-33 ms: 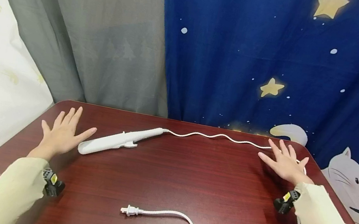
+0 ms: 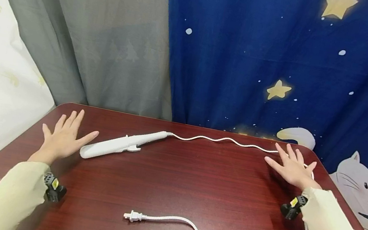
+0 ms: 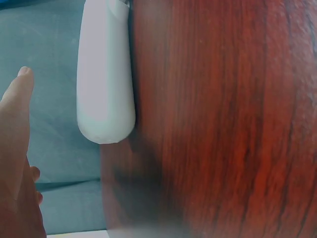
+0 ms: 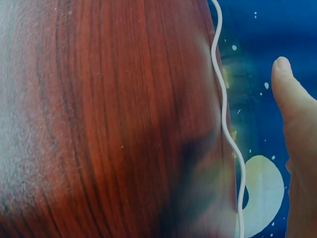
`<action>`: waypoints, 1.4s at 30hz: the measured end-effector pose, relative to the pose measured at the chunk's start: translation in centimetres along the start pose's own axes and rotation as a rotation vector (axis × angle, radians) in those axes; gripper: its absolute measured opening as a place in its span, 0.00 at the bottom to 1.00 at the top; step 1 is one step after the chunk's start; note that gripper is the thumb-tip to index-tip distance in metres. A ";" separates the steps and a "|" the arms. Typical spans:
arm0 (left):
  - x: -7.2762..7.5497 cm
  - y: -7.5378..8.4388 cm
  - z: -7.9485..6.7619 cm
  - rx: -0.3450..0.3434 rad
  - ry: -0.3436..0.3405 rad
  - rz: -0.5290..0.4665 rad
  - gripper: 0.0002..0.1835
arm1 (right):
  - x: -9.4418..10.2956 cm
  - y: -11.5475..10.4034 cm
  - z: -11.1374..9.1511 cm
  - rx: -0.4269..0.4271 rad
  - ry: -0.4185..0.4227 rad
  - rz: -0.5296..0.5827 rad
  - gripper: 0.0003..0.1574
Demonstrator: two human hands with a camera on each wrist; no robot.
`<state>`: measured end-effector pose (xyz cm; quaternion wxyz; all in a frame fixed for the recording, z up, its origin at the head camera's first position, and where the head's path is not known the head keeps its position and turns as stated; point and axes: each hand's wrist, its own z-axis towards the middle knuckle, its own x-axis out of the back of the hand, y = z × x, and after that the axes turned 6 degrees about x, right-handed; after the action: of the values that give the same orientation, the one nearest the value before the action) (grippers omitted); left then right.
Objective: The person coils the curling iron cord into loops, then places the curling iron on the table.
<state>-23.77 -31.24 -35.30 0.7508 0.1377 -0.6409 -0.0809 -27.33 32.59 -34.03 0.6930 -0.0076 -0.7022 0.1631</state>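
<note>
Wood-grained worktop [image 2: 175, 187] bears the white styling wand [image 2: 123, 143] towards its far-left corner, the cord [image 2: 184, 219] apparently looped by the right edge to take up its length, while your left hand [image 2: 62, 138] and right hand [image 2: 293, 170] hover, fingers splayed wide, gripping nothing.

In front of me, the reddish-brown, wood-grained tabletop [image 2: 200, 188] carries a white wand-shaped appliance [image 2: 113, 146], its white cord [image 2: 184, 219] curving round my right side to a plug [image 2: 135, 216].
</note>
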 end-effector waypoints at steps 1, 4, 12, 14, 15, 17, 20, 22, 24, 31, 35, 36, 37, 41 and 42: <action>0.0 -0.1 0.0 0.001 -0.002 0.000 0.49 | 0.0 0.0 0.0 -0.001 -0.001 0.003 0.54; -0.1 -0.3 0.1 0.005 -0.006 -0.004 0.49 | -0.1 0.2 0.0 -0.004 -0.002 0.007 0.54; -0.3 -1.1 0.2 0.008 -0.012 -0.024 0.50 | -0.2 0.6 -0.4 -0.015 -0.007 0.030 0.54; -0.4 -1.2 0.1 0.007 -0.012 -0.024 0.50 | -0.3 0.7 -0.4 -0.016 -0.011 0.034 0.54; -0.5 -1.2 0.2 0.006 -0.011 -0.024 0.50 | -0.3 0.6 -0.3 -0.014 -0.012 0.035 0.54; -0.5 -1.1 0.2 0.000 -0.006 -0.024 0.49 | -0.3 0.6 -0.2 -0.002 -0.006 0.029 0.54; -0.6 -0.6 0.2 -0.027 0.026 -0.054 0.48 | -0.4 0.3 0.2 0.046 0.032 0.028 0.52; -0.6 0.1 0.2 -0.067 0.072 -0.087 0.46 | -0.3 -0.1 0.9 0.105 0.072 0.033 0.49; -0.8 1.1 0.2 -0.123 0.108 -0.153 0.40 | -0.3 -0.9 2.1 0.179 0.105 0.062 0.43; -2.6 4.9 0.7 -0.290 0.059 -0.247 0.24 | -1.4 -6.5 8.1 0.329 0.110 0.230 0.24; -4.0 5.4 1.3 -0.294 -0.005 -0.231 0.29 | -3.4 -9.7 10.9 0.333 0.069 0.230 0.25; -4.3 5.4 1.4 -0.293 -0.015 -0.237 0.30 | -3.8 -10.3 11.4 0.318 0.064 0.215 0.26; -4.5 5.4 1.5 -0.296 -0.022 -0.241 0.30 | -4.2 -10.8 11.9 0.304 0.057 0.200 0.26; -5.0 5.2 1.9 -0.312 -0.026 -0.273 0.27 | -5.4 -12.1 13.1 0.248 0.031 0.165 0.26; -5.1 5.1 2.0 -0.313 -0.027 -0.278 0.26 | -5.6 -12.3 13.3 0.244 0.025 0.162 0.25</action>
<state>-26.84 -25.11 -38.23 0.7361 0.1053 -0.6052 -0.2843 -37.44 16.74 -36.29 0.6821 0.0179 -0.6654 0.3027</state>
